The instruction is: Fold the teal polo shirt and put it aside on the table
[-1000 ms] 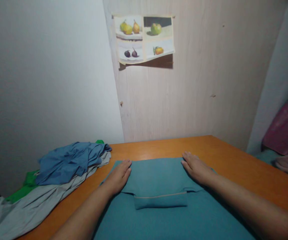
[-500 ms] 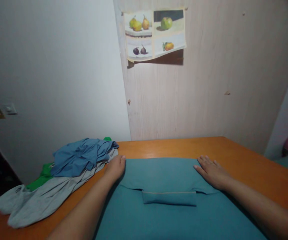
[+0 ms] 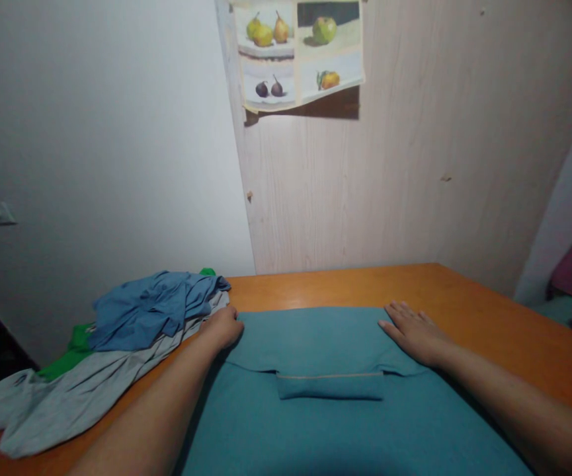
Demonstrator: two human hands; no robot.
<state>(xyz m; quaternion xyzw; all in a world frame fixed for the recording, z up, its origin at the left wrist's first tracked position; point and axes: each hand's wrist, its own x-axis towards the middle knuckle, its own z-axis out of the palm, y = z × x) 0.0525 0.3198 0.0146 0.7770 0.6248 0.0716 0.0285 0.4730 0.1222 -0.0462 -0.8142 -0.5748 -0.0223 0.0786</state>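
A teal garment (image 3: 315, 423), seemingly a shirt, is spread on the table in front of me. Its far end is folded over toward me, with a narrow band (image 3: 329, 387) lying across the middle of the fold. At the far left corner of the cloth, my left hand (image 3: 223, 327) has its fingers curled in around the edge, partly hidden from view. My right hand (image 3: 414, 334) rests palm down at the far right corner, its fingers stretched out and the thumb apart.
Left of the garment lies a loose heap: a blue cloth (image 3: 151, 311), a grey cloth (image 3: 72, 396) and a green cloth (image 3: 70, 354). The orange wooden table (image 3: 325, 289) reaches back to the wall. A sheet of fruit pictures (image 3: 298, 56) hangs above.
The view has shifted slightly, so everything sits a little further left and higher. Both hands stay at the garment's far corners; the left hand's fingers look more curled.
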